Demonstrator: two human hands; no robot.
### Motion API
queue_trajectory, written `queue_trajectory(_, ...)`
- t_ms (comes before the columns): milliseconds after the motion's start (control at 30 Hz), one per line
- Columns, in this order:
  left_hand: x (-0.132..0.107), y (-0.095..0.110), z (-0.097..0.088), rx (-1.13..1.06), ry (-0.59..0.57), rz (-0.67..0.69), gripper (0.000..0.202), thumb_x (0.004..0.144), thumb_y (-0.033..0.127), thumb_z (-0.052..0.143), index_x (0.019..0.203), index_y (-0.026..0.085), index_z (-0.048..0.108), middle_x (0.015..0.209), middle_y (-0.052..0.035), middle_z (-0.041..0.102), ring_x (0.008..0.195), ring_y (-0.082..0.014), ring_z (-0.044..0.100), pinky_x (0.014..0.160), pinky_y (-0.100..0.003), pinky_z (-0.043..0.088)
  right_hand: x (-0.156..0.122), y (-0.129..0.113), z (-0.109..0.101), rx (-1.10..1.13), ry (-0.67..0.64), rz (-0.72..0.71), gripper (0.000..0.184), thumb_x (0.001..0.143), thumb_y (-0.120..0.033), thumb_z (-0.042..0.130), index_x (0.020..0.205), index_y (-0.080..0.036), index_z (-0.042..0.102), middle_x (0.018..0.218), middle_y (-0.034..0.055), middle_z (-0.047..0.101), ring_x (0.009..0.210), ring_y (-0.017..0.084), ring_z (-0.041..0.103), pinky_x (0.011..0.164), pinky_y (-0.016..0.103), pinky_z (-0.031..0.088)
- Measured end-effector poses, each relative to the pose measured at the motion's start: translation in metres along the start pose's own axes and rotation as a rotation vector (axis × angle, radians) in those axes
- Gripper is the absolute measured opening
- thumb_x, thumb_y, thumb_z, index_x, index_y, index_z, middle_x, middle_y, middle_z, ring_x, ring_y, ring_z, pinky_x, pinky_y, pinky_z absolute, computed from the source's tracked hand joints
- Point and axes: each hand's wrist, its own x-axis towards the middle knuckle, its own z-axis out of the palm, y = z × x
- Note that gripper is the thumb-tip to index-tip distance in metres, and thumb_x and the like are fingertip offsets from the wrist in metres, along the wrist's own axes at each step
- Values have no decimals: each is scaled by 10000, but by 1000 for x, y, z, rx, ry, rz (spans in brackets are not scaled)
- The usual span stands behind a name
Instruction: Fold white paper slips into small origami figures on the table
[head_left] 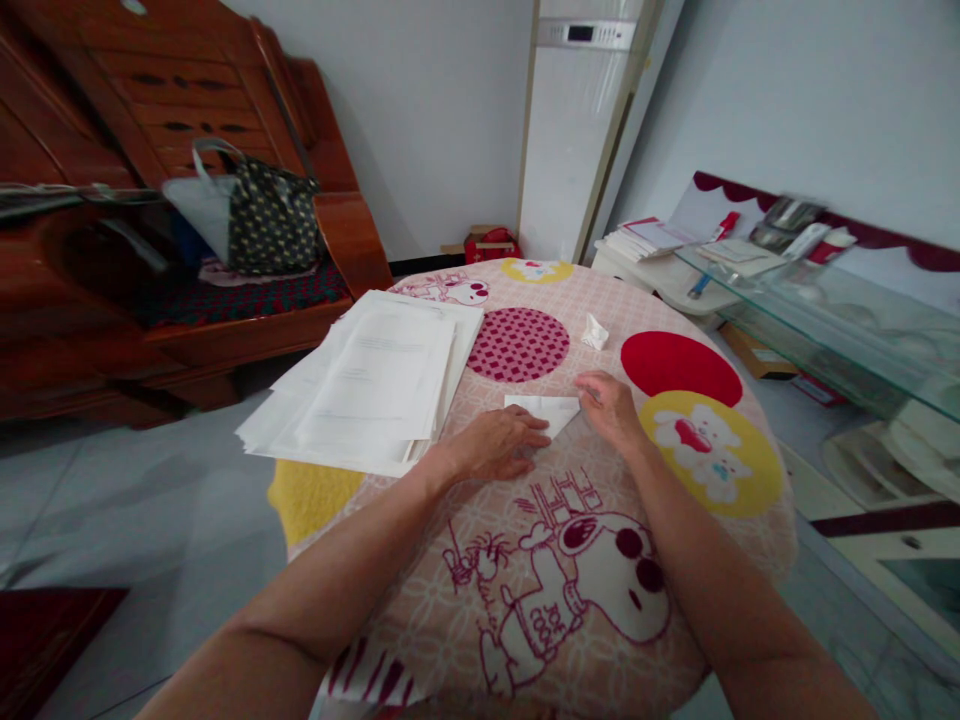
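A small white folded paper [556,408] with a slanted lower right edge lies on the round cloth-covered table [450,560]. My left hand [499,443] rests flat over its lower left part, fingers stretched out and covering some of it. At the paper's right corner, the thumb and fingers of my right hand [609,408] are curled together and appear to pinch the tip. Just beyond the paper stands a small folded white paper piece [595,332]. To the left of my hands, a stack of white sheets [375,375] with faint print overhangs the table edge.
On the right, a glass shelf [840,310] holds metal bowls and other items, with a pile of papers [645,238] behind. A wooden bench [247,330] bearing a patterned bag [274,215] stands at the left. A tall white air conditioner [566,140] is at the back.
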Motion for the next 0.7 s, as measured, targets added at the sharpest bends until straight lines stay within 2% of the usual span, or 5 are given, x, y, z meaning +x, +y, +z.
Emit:
queue_trajectory(100, 0, -1, 4, 23, 43, 30, 389, 868, 274, 681, 1255, 238, 667, 1448, -56, 602, 1302, -273, 562, 1052, -418, 499, -2, -8, 8, 25, -97, -75, 253, 829, -218, 666, 1054, -160, 766, 1166, 161, 720, 1111, 303, 655, 999, 472, 508)
queue_trajectory(233, -1, 0, 2, 29, 48, 38, 361, 874, 266, 677, 1234, 247, 675, 1429, -54, 617, 1284, -271, 572, 1026, -410, 506, -5, -10, 12, 25, -205, -118, 449, 718, -274, 821, 1155, -192, 756, 1334, 168, 651, 1238, 341, 597, 1070, 525, 454)
queue_trajectory(367, -1, 2, 2, 43, 33, 8, 409, 886, 287, 675, 1293, 258, 650, 1424, -58, 616, 1264, -278, 575, 1005, -409, 512, -4, -8, 7, 52, -243, -81, 475, 698, -192, 805, 1171, -195, 754, 1381, 166, 625, 1263, 337, 590, 1083, 524, 447)
queue_trajectory(500, 1, 7, 9, 117, 70, -10, 496, 906, 354, 681, 1387, 285, 578, 1420, -68, 595, 1215, -288, 572, 982, -427, 516, -2, -9, 4, 83, -250, -37, 477, 690, -124, 768, 1165, -174, 754, 1376, 172, 631, 1267, 324, 594, 1107, 518, 428)
queue_trajectory(700, 7, 13, 12, 150, 96, -49, 443, 922, 401, 673, 1339, 265, 608, 1321, -87, 634, 1132, -290, 590, 923, -425, 532, -1, -12, 2, 116, -253, -7, 482, 682, -90, 753, 1155, -180, 760, 1376, 160, 638, 1266, 312, 601, 1125, 512, 417)
